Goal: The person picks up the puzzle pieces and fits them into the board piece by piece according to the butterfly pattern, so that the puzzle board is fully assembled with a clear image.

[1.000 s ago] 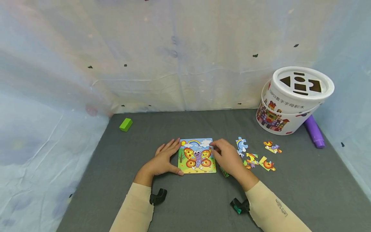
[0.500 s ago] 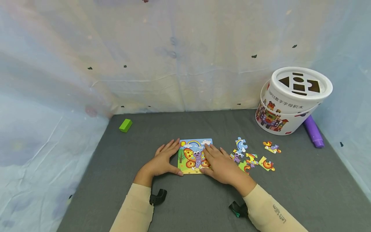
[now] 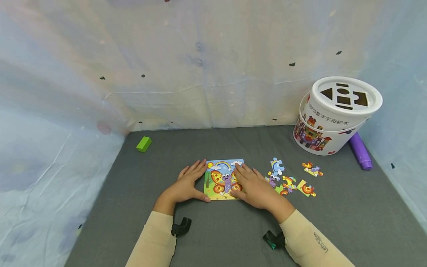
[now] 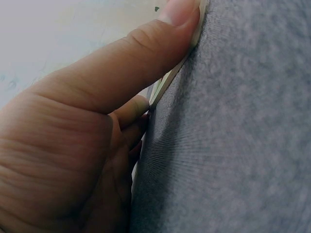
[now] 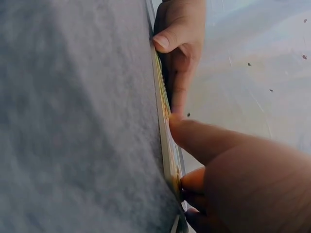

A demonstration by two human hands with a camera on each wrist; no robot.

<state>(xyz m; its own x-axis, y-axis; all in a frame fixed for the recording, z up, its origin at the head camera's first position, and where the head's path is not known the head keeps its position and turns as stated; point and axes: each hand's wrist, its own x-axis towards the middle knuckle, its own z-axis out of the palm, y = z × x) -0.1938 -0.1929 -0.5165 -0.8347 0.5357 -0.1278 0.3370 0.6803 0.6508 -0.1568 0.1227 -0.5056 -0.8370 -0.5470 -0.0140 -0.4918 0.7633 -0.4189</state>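
Observation:
A square butterfly puzzle board [image 3: 221, 181] lies flat on the grey table in the head view, its picture facing up. Along its left edge rests my left hand [image 3: 188, 186], fingers straight, thumb at the near left corner. In the left wrist view, that thumb [image 4: 150, 51] touches the board's edge. My right hand [image 3: 256, 187] lies over the board's right side with extended fingers, hiding part of the butterfly's wing. The right wrist view has the right thumb [image 5: 201, 138] touching the board near its front edge [image 5: 163, 114]; the fingers behind are partly hidden.
Several loose puzzle pieces [image 3: 306, 188] are scattered to the right of my right hand. A white block bucket [image 3: 333, 122] with a shape-hole lid stands at the back right, a purple cylinder [image 3: 361, 151] beside it. A green block [image 3: 144, 144] lies at the back left.
My right hand has gone from the board's right edge to lying across its right side, uncovering some loose pieces. The left hand has stayed in place.

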